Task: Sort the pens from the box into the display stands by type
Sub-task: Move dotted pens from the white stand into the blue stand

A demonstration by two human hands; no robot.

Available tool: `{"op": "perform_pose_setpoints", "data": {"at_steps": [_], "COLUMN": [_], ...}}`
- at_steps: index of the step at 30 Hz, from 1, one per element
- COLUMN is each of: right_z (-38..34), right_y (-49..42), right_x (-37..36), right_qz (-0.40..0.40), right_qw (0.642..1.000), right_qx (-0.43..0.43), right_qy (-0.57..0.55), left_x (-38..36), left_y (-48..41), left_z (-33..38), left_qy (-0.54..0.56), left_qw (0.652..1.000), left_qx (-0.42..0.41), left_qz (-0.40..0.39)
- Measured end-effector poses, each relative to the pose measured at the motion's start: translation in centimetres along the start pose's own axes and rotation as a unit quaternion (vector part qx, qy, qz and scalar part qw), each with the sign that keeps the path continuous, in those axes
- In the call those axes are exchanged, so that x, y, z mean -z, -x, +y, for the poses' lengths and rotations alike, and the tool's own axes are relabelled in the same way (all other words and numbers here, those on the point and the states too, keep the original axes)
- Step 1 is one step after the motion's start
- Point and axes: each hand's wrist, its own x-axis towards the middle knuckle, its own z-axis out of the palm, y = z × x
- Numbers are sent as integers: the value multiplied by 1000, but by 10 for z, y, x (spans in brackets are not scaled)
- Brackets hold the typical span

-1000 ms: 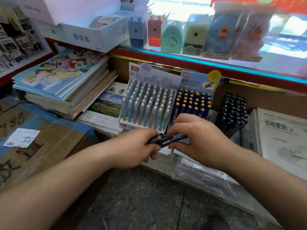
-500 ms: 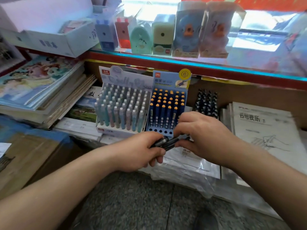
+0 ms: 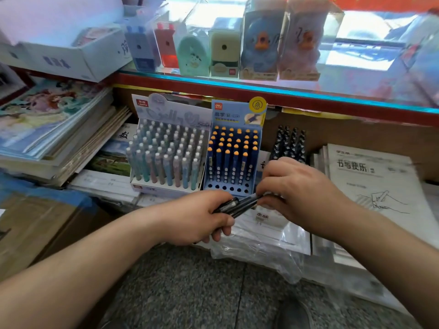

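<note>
left hand (image 3: 197,217) curled tight round bunch of slim black plastic pens (image 3: 237,204), basically acting as stock pile, just near of stands, over clear plastic-wrapped notebook pack (image 3: 268,231); right hand (image 3: 297,193) pinching right end of same bunch, guessing to tease one out; blue cardboard stand (image 3: 237,112) of navy orange-capped pens right behind, near row of holes bare; pale lilac stand (image 3: 164,189) of pastel pens left of it, looks full; black ones seem to match dark cluster of pens (image 3: 288,143) far right, so probably headed there; box not in view
</note>
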Motion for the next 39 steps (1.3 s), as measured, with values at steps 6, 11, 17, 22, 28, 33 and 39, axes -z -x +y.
{"op": "perform_pose_setpoints", "data": {"at_steps": [6,11,17,22,28,33,39], "right_z": [6,18,20,15,22,23,25], "right_y": [12,26,44,37,30,26,25], "right_x": [18,33,26,19,12,9,9], "right_qz": [-7,-39,33,88,112,93,63], "right_qw": [997,986,876,837,856,884,914], "right_qx": [-64,-163,-364,-412,-418,-393,-370], "right_qy": [30,21,-313,-351,-283,-234,-152], "left_x": [4,6,4,1,-3,-2,-2], "left_y": [5,1,-5,-6,-9,-10,-11], "left_z": [1,-4,-6,-4,-2,-3,-2], "left_qy": [12,19,40,27,21,17,2], "left_qw": [1000,999,996,997,997,997,997], "left_qx": [7,27,29,26,27,29,31], "left_qz": [4,42,72,73,74,73,72]}}
